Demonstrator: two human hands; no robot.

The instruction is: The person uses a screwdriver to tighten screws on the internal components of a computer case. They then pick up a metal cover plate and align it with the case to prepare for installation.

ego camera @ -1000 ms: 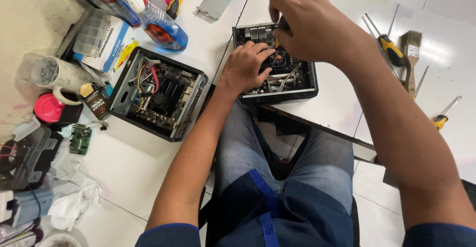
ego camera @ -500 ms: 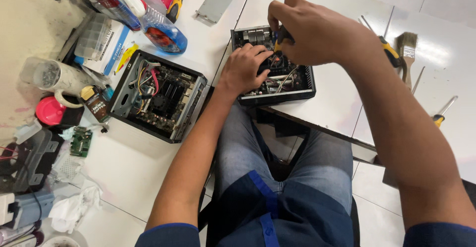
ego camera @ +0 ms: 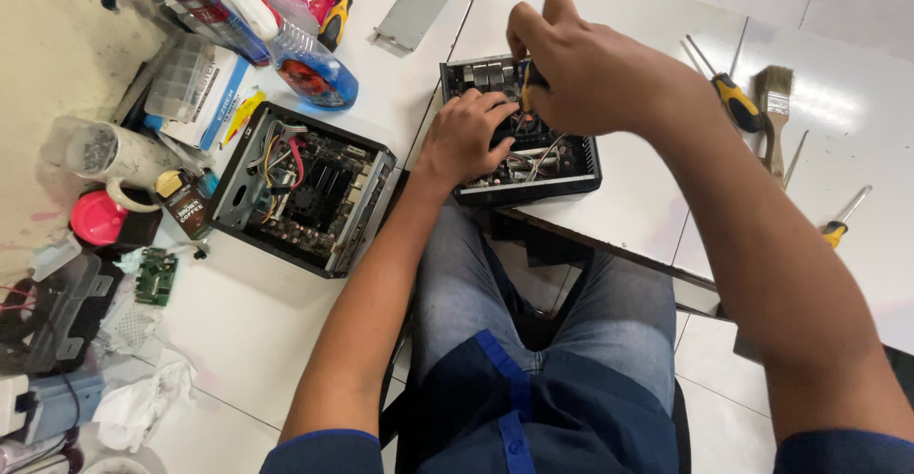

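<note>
Nearest the camera are the person's lap in grey jeans [ego camera: 571, 331] and the dark blue hem of a shirt, with both forearms reaching away over the white table [ego camera: 657, 217]. The left hand [ego camera: 468, 137] rests palm-down on the near left part of a small open black computer case [ego camera: 552, 165], fingers curled over the parts inside and pressing on the case rather than closing around anything. The right hand [ego camera: 595, 79] hangs just above the same case, its fingers pinched shut around the yellow-and-black handle of a screwdriver [ego camera: 529, 82] that points down into the case's interior (the tip is hidden among the components). That case sits at the near edge of the table, directly ahead of the knees. To its left, well apart, lies a second open case [ego camera: 305, 188] with coloured wires and a board showing, and beside that a small green circuit board [ego camera: 156, 276] and a red lid [ego camera: 97, 218]. Farther left and back stand a blue spray bottle [ego camera: 312, 71] and a clear plastic box [ego camera: 183, 79]. To the right, beyond the right wrist, lie a paintbrush [ego camera: 775, 103] and two more screwdrivers [ego camera: 731, 93], and at the far edge a grey metal bracket [ego camera: 417, 0]
</note>
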